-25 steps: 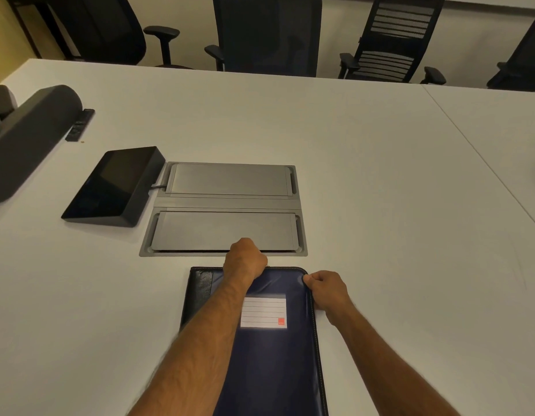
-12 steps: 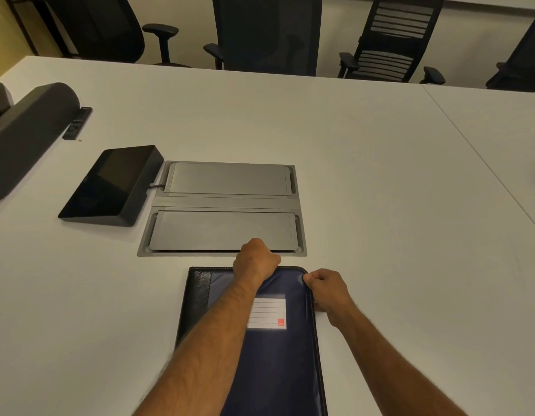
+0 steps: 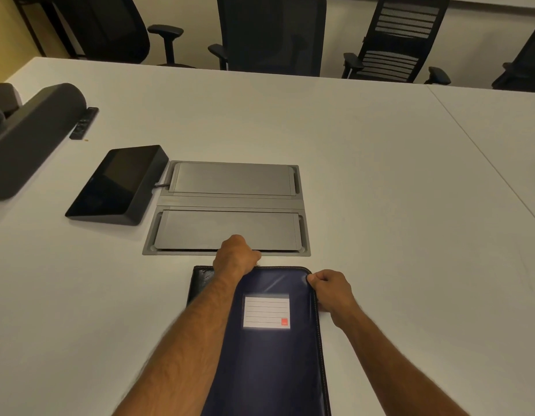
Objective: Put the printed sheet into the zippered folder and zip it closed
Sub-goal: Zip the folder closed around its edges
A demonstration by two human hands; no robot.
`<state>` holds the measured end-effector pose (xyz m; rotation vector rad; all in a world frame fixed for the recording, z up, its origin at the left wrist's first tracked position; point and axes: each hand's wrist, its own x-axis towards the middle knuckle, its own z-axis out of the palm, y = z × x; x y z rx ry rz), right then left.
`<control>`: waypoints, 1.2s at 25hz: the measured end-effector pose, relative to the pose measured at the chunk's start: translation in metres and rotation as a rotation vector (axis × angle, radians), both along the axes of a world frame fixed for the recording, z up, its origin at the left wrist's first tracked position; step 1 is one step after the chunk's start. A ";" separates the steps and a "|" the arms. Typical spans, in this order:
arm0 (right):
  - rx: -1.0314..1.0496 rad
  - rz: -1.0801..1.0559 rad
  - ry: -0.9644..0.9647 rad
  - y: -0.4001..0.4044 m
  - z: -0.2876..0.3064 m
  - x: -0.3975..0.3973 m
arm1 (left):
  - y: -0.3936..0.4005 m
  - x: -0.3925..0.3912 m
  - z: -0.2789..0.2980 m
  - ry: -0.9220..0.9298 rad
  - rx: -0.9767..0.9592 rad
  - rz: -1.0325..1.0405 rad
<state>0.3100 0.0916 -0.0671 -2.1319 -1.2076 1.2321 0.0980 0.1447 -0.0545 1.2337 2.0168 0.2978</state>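
Note:
A dark blue zippered folder (image 3: 272, 364) with a white label lies closed flat on the white table (image 3: 380, 205), near the front edge. My left hand (image 3: 236, 255) is a fist at the folder's far edge, pinched on what looks like the zipper pull, which is hidden under the fingers. My right hand (image 3: 330, 288) grips the folder's far right corner, fingers curled over the edge. The printed sheet is not visible.
A grey recessed cable box with two lids (image 3: 230, 205) sits just beyond the folder. A black touch panel (image 3: 119, 187) stands to its left, a dark speaker bar (image 3: 29, 136) and remote (image 3: 83, 123) farther left. Black office chairs (image 3: 269, 31) line the far side.
My left hand has slid rightward along the folder's far edge toward the right corner. My right hand has stayed on the corner.

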 end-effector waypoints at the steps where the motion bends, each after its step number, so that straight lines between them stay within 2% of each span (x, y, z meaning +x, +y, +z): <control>1: 0.000 0.000 0.003 0.000 0.000 0.000 | 0.000 -0.006 0.001 0.003 -0.011 0.009; 6: 0.005 0.003 -0.004 0.000 0.001 0.000 | -0.001 -0.038 0.004 0.025 -0.065 0.047; 18: 0.003 -0.012 0.011 -0.001 0.002 -0.001 | -0.010 -0.088 0.004 0.083 -0.051 0.157; 30: 0.001 0.005 -0.037 -0.002 0.004 -0.002 | -0.019 -0.100 0.006 0.080 0.022 0.205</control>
